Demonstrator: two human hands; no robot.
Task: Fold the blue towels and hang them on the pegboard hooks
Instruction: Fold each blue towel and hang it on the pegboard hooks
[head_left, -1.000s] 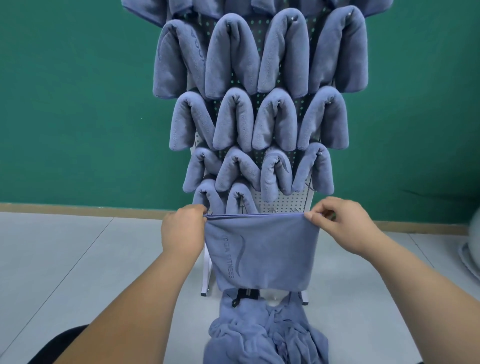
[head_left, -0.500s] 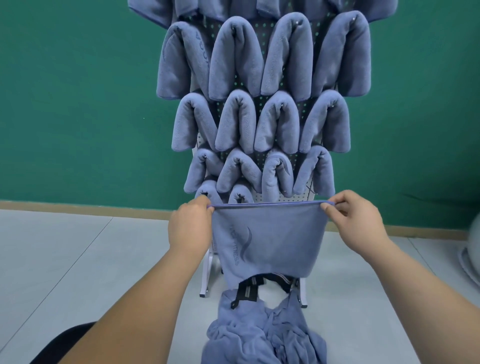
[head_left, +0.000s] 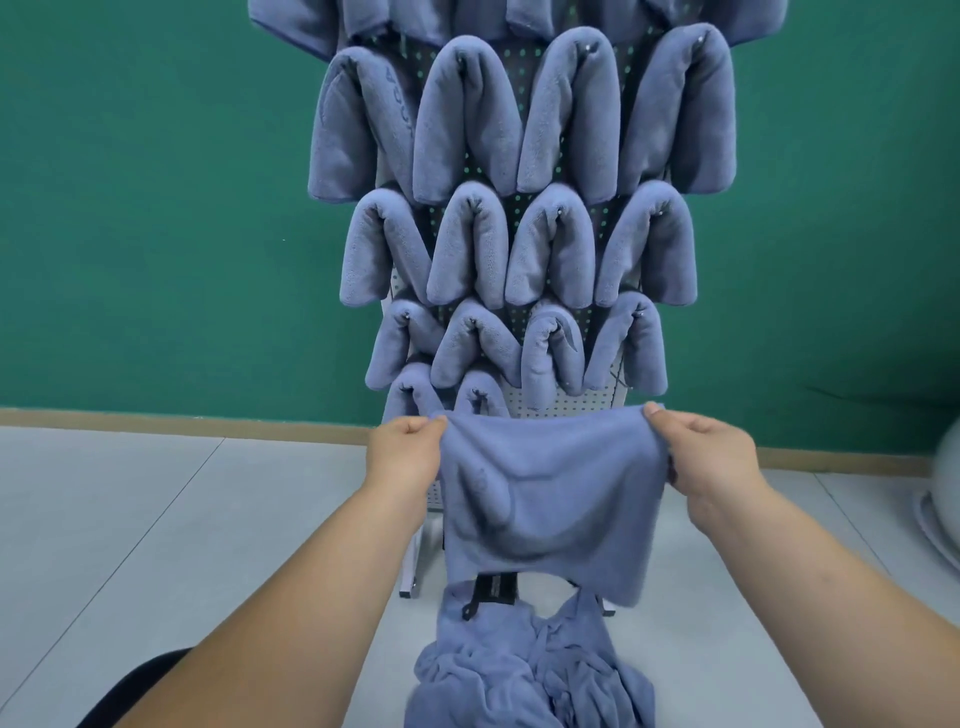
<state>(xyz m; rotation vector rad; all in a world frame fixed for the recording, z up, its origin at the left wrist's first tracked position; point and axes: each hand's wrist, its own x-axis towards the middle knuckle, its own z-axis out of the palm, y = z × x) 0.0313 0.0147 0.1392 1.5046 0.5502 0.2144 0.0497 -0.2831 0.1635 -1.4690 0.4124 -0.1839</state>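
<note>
Both arms reach forward, bare to the elbow. Left hand (head_left: 408, 452) grasps the upper left corner of a blue towel (head_left: 550, 499), fingers (head_left: 423, 423) curled over the bunched edge. Right hand (head_left: 706, 457) grasps the upper right corner the same way, thumb on top, cloth gathered in the palm. Towel held spread between the two hands, top edge sagging slightly in the middle, lower edge hanging loose and longer on the right side. It hangs in the air in front of the foot of the pegboard (head_left: 566, 410), touching neither board nor floor. Pegboard stands upright on a white frame (head_left: 410, 571) against a green wall (head_left: 130, 208). Folded towels (head_left: 467, 119) draped over its hooks in rows, four across in the middle rows; bottom row shows two at left, bare perforated panel to their right. Below the held towel, a rumpled pile of blue towels (head_left: 530, 670) on the grey tiled floor (head_left: 130, 519), a black strap (head_left: 491, 592) just above it. Pale rounded object (head_left: 943, 493) at far right edge, cut off, not identifiable.
</note>
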